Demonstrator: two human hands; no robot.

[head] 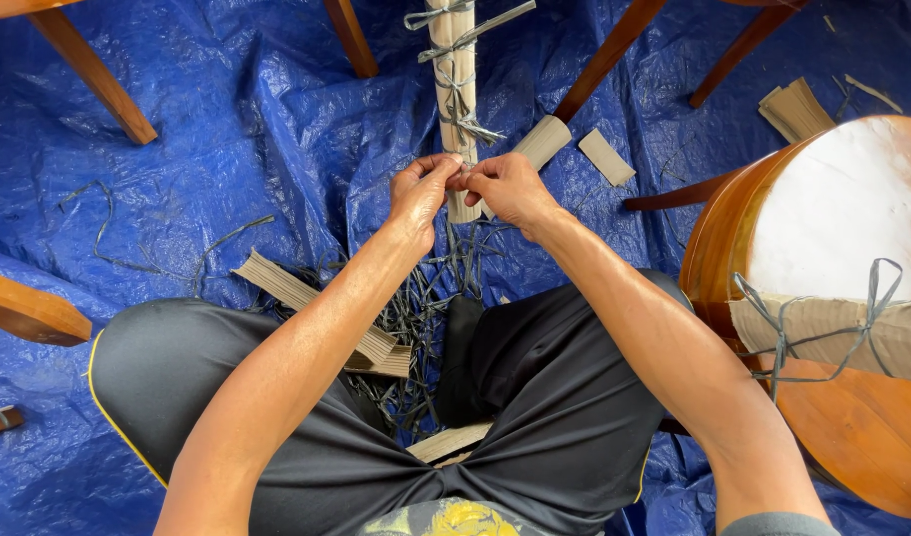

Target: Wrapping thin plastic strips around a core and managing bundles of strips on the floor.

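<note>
Seemingly mid-knot, the left hand (421,189) and right hand (507,186) meet fingertip to fingertip, each grip pinching the grey strap (462,119) against the cardboard-wrapped leg (454,89) just beyond them. Judged from the head view, tightening comes next, demanding a firm, even pull.

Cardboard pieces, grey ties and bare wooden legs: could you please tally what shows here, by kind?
Loose cardboard pieces on the tarp: 5 in view, e.g.
Cardboard-wrapped leg at both hands (left hand, right hand): 1
Grey ties knotted on that leg: 3, e.g.
Bare wooden legs: 5, e.g.
Round wooden top: 1
Total: 15
</note>
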